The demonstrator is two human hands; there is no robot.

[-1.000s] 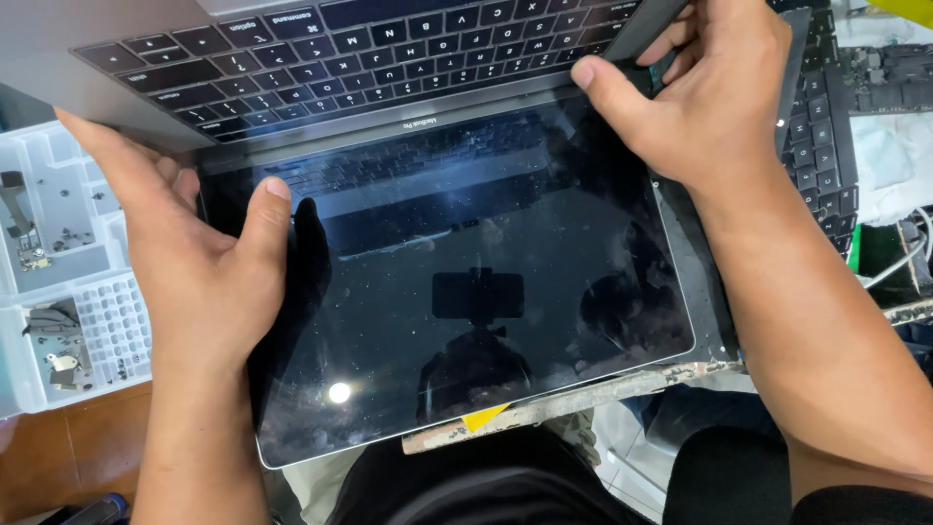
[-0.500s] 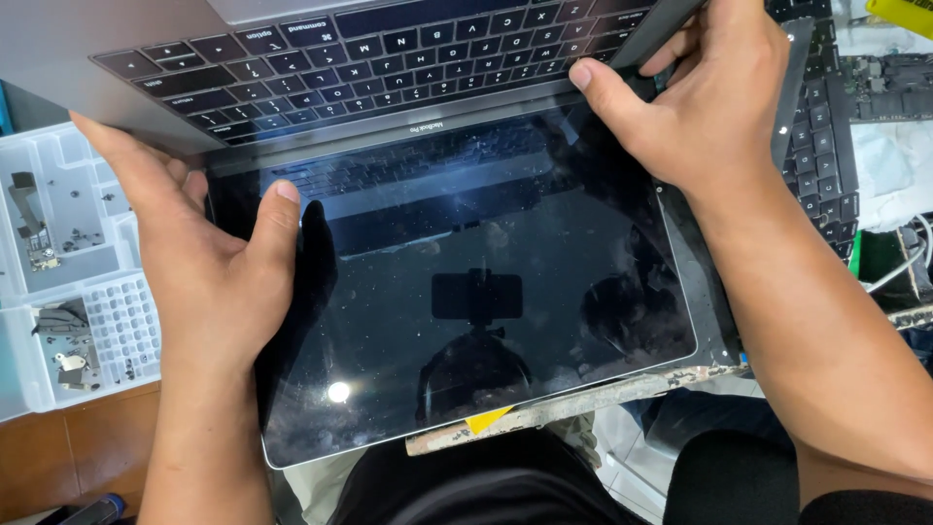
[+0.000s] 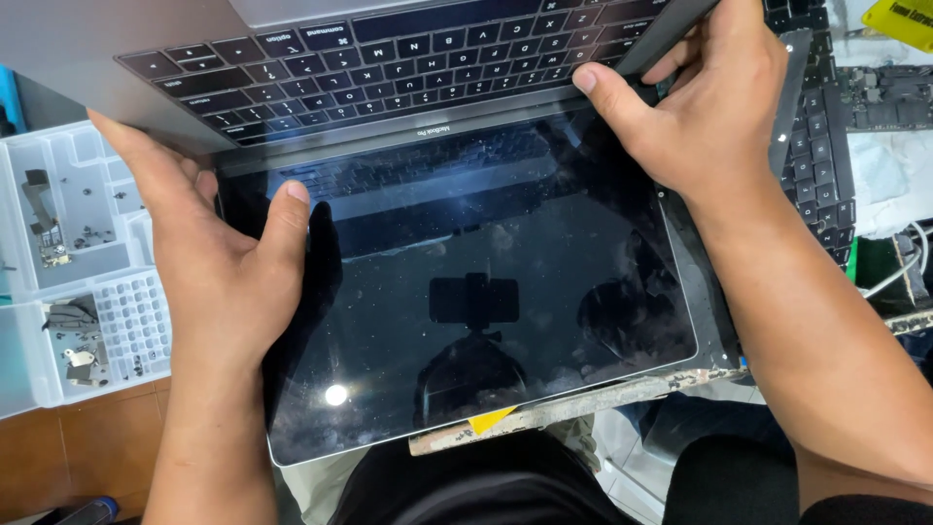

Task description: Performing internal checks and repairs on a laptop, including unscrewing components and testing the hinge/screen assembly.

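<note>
The laptop, lying open across the lap, is gripped at its screen edges by the left hand and right hand, fingers clamped, and has barely shifted since a second ago, so the hold stays steady.

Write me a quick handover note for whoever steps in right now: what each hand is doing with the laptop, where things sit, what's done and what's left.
Left hand: grips the left edge of the laptop screen, thumb on the glass.
Right hand: grips the screen's right edge near the hinge, thumb on the glass.
The laptop lies open, keyboard away from the person, dark screen toward them.
A clear parts tray with small metal pieces sits left; a loose keyboard panel right.
Done: laptop opened, both hands placed.
Left: screen remains attached at the hinge.
</note>
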